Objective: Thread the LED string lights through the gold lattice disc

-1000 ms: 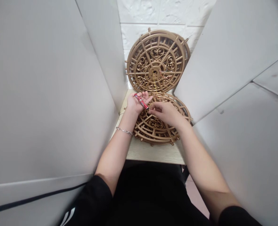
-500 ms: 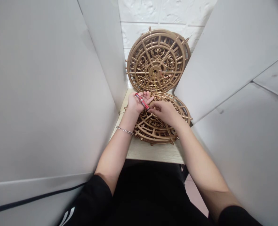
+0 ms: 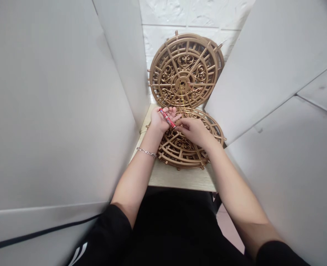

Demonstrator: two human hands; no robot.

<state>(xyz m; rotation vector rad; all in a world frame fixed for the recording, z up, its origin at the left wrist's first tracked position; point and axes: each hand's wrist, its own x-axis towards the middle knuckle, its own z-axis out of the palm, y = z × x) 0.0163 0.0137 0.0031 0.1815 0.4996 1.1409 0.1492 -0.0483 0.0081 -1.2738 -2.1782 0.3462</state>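
Observation:
A slim red tube with a dark and pale printed pattern (image 3: pixel 167 118) lies slantwise across the upturned palm of my left hand (image 3: pixel 158 121), whose fingers curl loosely beyond it. My right hand (image 3: pixel 194 131) comes from the right, with thumb and fingertips pinched at the tube's lower end. Both hands are above a flat pile of gold openwork discs (image 3: pixel 180 163), partly covering it. Behind them, more gold discs with scrollwork (image 3: pixel 176 85) lean upright. A thin yellow strand (image 3: pixel 183 99) hangs from their hub down to the lower pile.
The discs rest on a pale wooden surface (image 3: pixel 180 179) against a white brick-patterned wall (image 3: pixel 166 13). Tall grey-white panels close in on the left (image 3: pixel 55 111) and right (image 3: pixel 285 122). A black cable (image 3: pixel 44 232) runs along the lower left.
The view has shifted very slightly. Both hands and the red tube keep nearly the same position, and the discs have not moved.

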